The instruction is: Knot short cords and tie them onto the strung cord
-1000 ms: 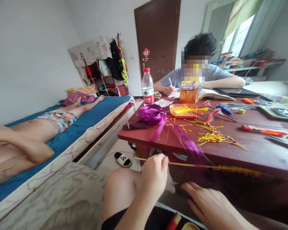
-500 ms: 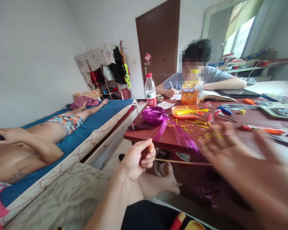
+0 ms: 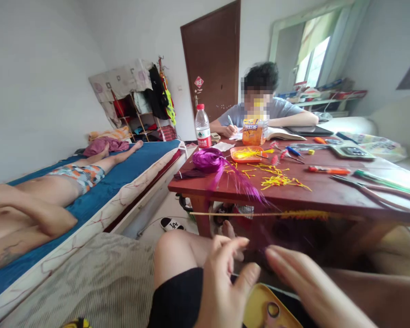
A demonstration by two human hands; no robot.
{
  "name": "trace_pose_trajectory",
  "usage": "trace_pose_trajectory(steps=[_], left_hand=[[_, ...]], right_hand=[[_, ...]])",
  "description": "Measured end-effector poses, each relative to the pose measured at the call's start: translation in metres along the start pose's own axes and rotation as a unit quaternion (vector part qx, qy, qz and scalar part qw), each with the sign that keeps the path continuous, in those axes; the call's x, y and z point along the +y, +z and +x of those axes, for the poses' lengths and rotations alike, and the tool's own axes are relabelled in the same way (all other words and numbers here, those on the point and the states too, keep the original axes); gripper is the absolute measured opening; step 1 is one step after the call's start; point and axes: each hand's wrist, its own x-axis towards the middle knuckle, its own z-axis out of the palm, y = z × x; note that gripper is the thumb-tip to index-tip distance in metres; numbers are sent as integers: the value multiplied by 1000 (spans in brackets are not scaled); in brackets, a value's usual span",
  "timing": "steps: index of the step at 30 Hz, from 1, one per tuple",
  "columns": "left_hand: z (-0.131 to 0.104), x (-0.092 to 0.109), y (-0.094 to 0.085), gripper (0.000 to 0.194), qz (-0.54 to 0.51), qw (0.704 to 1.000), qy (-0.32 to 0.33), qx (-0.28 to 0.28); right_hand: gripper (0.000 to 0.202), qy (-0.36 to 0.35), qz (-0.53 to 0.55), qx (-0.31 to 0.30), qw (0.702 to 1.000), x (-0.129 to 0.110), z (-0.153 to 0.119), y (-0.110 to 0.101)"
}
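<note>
My left hand (image 3: 227,273) is over my lap, its fingers apart and nothing visible in it. To its right, my right hand (image 3: 302,278) reaches in with its fingers stretched out, also holding nothing visible. Beyond both hands, a thin stick (image 3: 239,213) with a yellow fuzzy part (image 3: 304,214) lies crosswise in front of the table edge. Purple strands (image 3: 208,160) are bundled on the red-brown table (image 3: 187,184), with loose ends hanging over the edge. Yellow stems (image 3: 282,181) lie scattered beside an orange tray (image 3: 234,156). Below my hands is a yellow tray (image 3: 259,305) with scissors (image 3: 272,310).
Pliers (image 3: 362,186), a red pen-like tool (image 3: 329,170), a water bottle (image 3: 202,129) and an orange drink bottle (image 3: 254,133) are on the table. Across it a person (image 3: 287,109) writes. Another person (image 3: 64,182) lies on the bed (image 3: 130,166) at left.
Both hands have moved down toward my lap, and the left has opened and let go of the stick. The stick now shows beyond them. The view has shifted right, bringing the yellow tray into sight.
</note>
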Motion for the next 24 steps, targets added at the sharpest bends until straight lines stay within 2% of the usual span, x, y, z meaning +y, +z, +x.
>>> trace_pose_trajectory(steps=[1,3,5,7,10,13,16,19,24], left_hand=[[-12,0,7,31,14,1000,2,-9],[-26,-2,17,20,31,999,-25,-8],[-32,-7,20,12,28,999,-46,7],[-33,-14,17,14,4,998,-58,23],[-37,-24,10,12,-86,992,-91,32],[-45,-28,7,15,-199,972,-126,17],[-52,-28,8,27,-268,954,-135,22],[-51,-28,5,33,-287,949,-125,43],[-40,-33,-13,33,-267,953,-94,109]], right_hand=[[35,-9,-20,-37,999,-31,9,7],[38,-13,-69,-97,993,-75,19,20],[39,-8,-127,-111,986,-94,15,30],[38,-7,-146,-107,983,-94,3,35],[38,-6,-165,-91,982,-84,-15,38],[35,-8,-222,-93,970,-82,-27,42],[33,-19,-246,-95,964,-84,-34,50],[34,-35,-255,-95,962,-83,-39,57],[36,-59,-264,-112,956,-69,-46,67]])
